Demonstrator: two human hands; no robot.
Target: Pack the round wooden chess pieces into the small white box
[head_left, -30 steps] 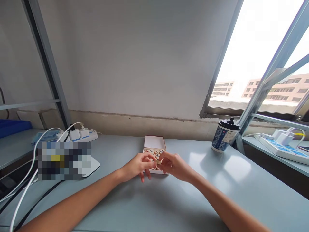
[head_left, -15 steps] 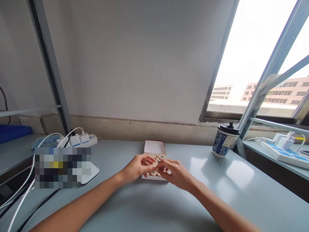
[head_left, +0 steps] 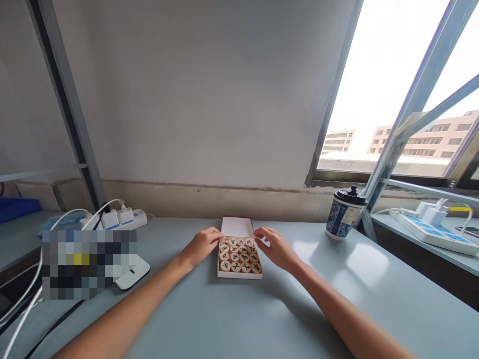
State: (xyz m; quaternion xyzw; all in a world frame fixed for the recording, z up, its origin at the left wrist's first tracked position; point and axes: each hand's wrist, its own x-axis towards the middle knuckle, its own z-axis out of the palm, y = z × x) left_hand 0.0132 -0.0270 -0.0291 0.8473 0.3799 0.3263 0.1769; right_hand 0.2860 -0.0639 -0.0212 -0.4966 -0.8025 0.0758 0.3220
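Note:
A white box [head_left: 240, 275] stands on the grey desk, holding rows of round wooden Chinese chess pieces [head_left: 235, 257] with characters on top. Its lid [head_left: 237, 227] is folded back at the far side, pale inside. My left hand [head_left: 202, 247] is by the box's rear left corner, fingers bent and fingertips at the edge where the lid joins. At the opposite corner is my right hand [head_left: 277, 249], with a gap between thumb and fingers. Neither hand shows a piece in it. Whether the fingertips touch the lid is hard to tell.
A lidded blue-patterned cup [head_left: 345, 214] stands at the back right. On the left are a power strip [head_left: 139, 218], white cables and a white flat device [head_left: 134, 271] beside a blurred patch. Another power strip [head_left: 430, 232] lies on the right-hand shelf.
My hands were together over the box with a piece between the fingers. They have parted to either side, leaving the rows of pieces in full view. The view shifted slightly.

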